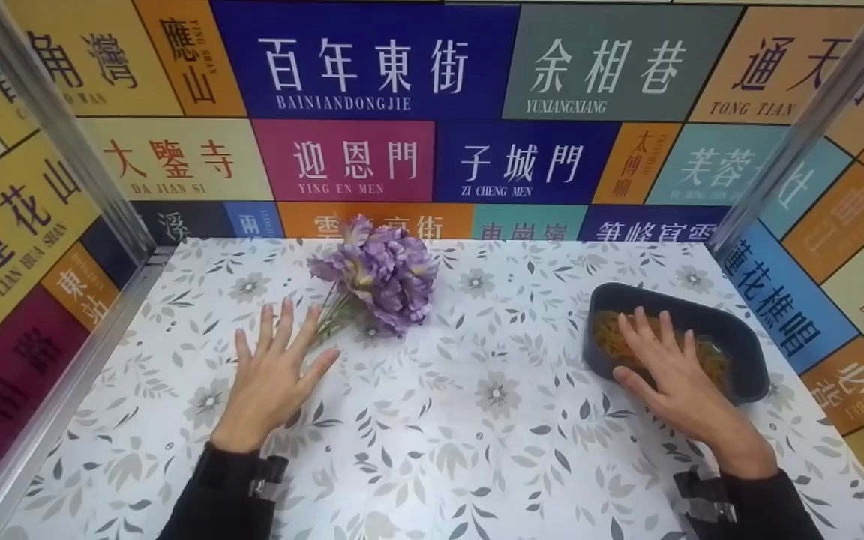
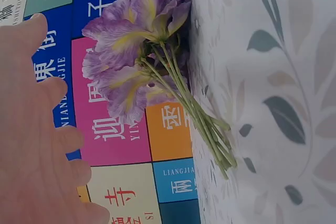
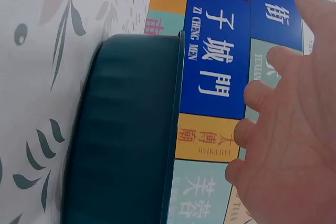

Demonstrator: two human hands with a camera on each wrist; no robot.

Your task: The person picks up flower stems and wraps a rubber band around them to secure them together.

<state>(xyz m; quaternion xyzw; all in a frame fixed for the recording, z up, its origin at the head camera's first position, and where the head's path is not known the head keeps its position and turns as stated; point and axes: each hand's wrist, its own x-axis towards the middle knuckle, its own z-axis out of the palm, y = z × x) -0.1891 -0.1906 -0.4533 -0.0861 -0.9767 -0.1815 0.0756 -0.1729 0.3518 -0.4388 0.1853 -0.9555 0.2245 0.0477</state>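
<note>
A bunch of purple artificial flowers [image 1: 391, 277] with green stems [image 2: 197, 114] lies on the patterned tablecloth, left of the middle. My left hand [image 1: 274, 375] is spread with straight fingers near the stem ends; the left wrist view shows a gap between the palm and the stems. To the right stands a dark oblong basin [image 1: 743, 360] with orange-brown stringy contents [image 1: 612, 337], too unclear to name. Over its near side hovers my right hand [image 1: 672, 379], fingers spread and holding nothing. In the right wrist view that hand is apart from the basin's rim [image 3: 177, 129].
A white tablecloth [image 1: 432, 450] with grey leaves and flowers covers the table. Behind and at both sides stand panels of coloured street-name signs [image 1: 364, 60]. Metal posts [image 1: 64, 127] rise at the left and right corners.
</note>
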